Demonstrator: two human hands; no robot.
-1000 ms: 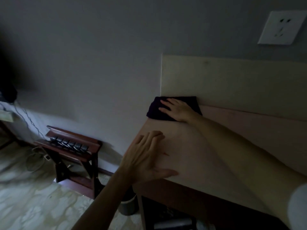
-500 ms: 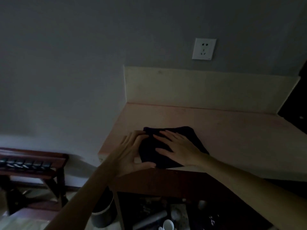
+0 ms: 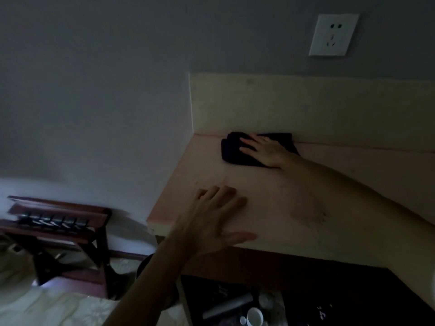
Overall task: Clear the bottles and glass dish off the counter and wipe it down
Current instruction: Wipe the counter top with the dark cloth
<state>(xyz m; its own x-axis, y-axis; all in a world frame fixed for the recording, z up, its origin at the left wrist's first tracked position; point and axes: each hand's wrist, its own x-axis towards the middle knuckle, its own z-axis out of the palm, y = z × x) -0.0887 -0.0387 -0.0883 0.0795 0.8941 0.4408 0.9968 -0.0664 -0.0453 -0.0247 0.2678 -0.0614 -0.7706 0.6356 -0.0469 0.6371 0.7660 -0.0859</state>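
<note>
A dark cloth [image 3: 231,150] lies at the back left corner of the pale counter [image 3: 294,203], against the backsplash. My right hand [image 3: 264,150] lies flat on the cloth with fingers spread, pressing it down. My left hand [image 3: 213,218] rests flat on the bare counter near its front left edge, fingers apart, holding nothing. No bottles or glass dish stand on the counter top. The room is dim.
A white wall socket [image 3: 333,35] sits above the backsplash. Below the counter an open shelf holds a bottle lying down [image 3: 227,305] and a white cup [image 3: 254,317]. A dark bin [image 3: 144,267] stands by the counter's left side. A wooden luggage rack [image 3: 56,222] stands left.
My right hand has pushed the cloth from the front edge to the back left corner. My left hand has come off the cloth and rests on the bare counter.
</note>
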